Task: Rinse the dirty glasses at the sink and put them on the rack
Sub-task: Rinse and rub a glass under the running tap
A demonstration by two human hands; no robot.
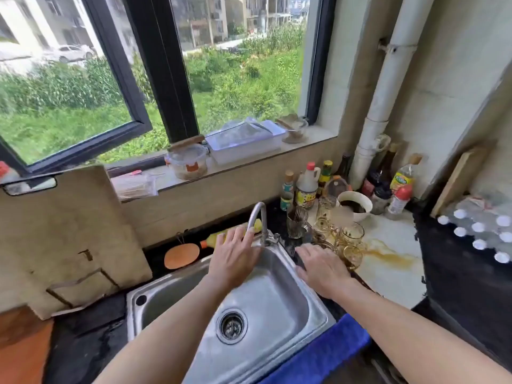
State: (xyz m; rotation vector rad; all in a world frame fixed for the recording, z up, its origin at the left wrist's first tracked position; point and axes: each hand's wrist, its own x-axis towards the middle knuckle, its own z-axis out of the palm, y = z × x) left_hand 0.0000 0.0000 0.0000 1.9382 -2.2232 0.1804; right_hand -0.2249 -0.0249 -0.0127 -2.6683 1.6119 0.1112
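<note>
— Room and surface first, from the left?

— Kitchen corner under a wide black-framed window [166, 65], with greenery and buildings outside. Far left, a pale worn board [63, 239] leaning against the wall. Next, a steel sink [277, 289] sunk into the desk [393, 281], dark stone round the basin and pale stone to the right. Behind the basin, a curved faucet [257, 214]. On the sill above, a white plastic tub [243, 139]. Along the front edge, a blue cloth [321, 353].

— And the grips?

— For the left hand [235, 259]: above the back of the basin, grip apart, fingers straight and spread, tips just by the faucet's foot. Touching it or not, cannot tell. Holding nothing. For the right hand [322, 270]: palm down over the sink's right rim, grip likewise apart, fingers straight, closed round nothing.

— The task's things?

— Cluster of amber glasses [350, 236] on the desk right of the faucet, just beyond the right hand. Mostly upright, mouths up, long axis vertical. Lowest one seemingly tipped over, too blurred to be sure. Beside it, an amber spill [388, 256] across the pale stone.

— Further right?

— White bowl [360, 216] of dark liquid, sauce bottles [306, 187] along the wall, a white pipe [388, 92] in the corner, a pack of white-capped bottles [482, 231] at the far edge.
</note>
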